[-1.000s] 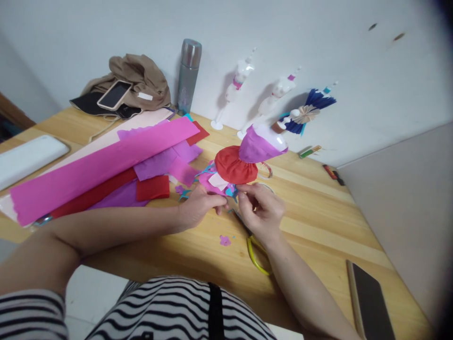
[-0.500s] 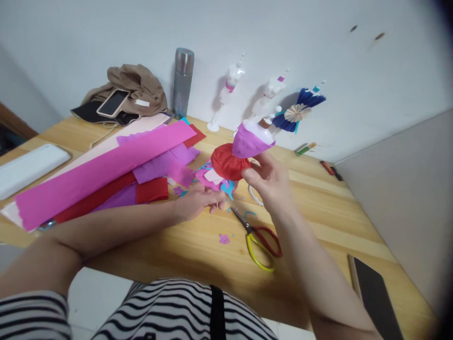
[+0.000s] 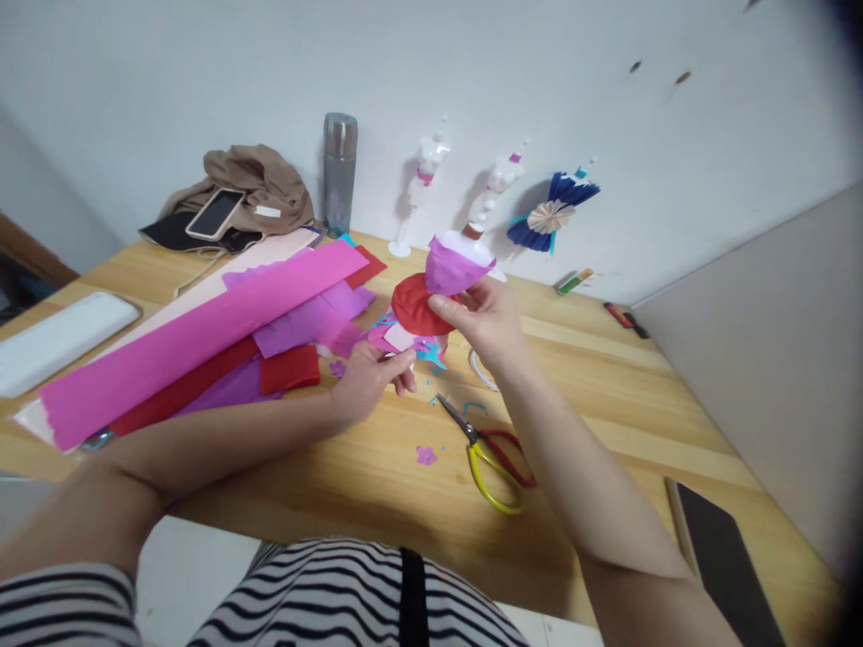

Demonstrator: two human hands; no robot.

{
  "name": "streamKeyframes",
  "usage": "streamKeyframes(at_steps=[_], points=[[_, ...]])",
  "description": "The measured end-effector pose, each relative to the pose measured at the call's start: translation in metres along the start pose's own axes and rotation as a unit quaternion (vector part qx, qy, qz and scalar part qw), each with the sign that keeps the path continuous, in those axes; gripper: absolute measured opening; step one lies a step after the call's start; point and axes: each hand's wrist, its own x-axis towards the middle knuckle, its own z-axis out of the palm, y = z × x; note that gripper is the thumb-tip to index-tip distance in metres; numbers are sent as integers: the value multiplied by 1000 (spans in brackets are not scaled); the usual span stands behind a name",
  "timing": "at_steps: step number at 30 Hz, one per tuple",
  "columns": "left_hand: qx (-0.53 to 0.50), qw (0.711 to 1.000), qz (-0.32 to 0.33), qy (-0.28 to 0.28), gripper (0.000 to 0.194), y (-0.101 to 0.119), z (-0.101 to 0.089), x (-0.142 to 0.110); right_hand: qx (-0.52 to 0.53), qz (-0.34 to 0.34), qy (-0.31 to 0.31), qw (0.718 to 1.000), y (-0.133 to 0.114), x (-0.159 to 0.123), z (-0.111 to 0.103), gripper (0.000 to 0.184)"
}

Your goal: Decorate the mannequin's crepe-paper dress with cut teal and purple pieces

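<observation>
Right hand (image 3: 489, 314) gripped the figure (image 3: 460, 271) at its waist

Clock centred on figure, 12 toward wall (image 3: 593, 108). Table (image 3: 586, 404) front edge ran along 6, close to the striped shirt (image 3: 324, 593). Purple flower (image 3: 426, 456) lay at 6, loose. Scissors (image 3: 473, 434) lay at 5 to 6, tips toward the figure, probably parked for quick reach. Right forearm passed just beside the red handle, so little slack there. Tablet-like slab (image 3: 728, 557) at 4, near the right edge; widest working room was between it and the scissors.

Left hand (image 3: 368, 382) at 7 to 8, fingers half curled, thumb up at the pink and blue layers (image 3: 395, 340) below the red skirt (image 3: 409, 304); can't tell if it pinched anything. Right thumb lay over the skirt, fingers behind, likely to steady the figure. White ring (image 3: 477, 367) at 5, partly behind the right wrist.

Pink strip (image 3: 202, 346) and other paper crowded 8 to 10, leaving the left arm a tight lane. White case (image 3: 64, 341) at 9. Flask (image 3: 340, 175) at 10 to 11. More figures (image 3: 499, 184) stood near the wall, 11 to 2, likely put back for elbow room.
</observation>
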Motion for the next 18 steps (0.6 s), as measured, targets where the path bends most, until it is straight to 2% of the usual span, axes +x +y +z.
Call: streamKeyframes(at_steps=[9,14,18], points=[[19,999,-30,-14,32,-9,-6,3,-7,-32,32,999,13,21,-10,15],[39,999,-26,-26,29,-13,-11,5,13,-54,50,997,21,34,-16,23],[44,998,-34,-27,29,-14,-13,7,14,-39,46,998,26,36,-14,29]])
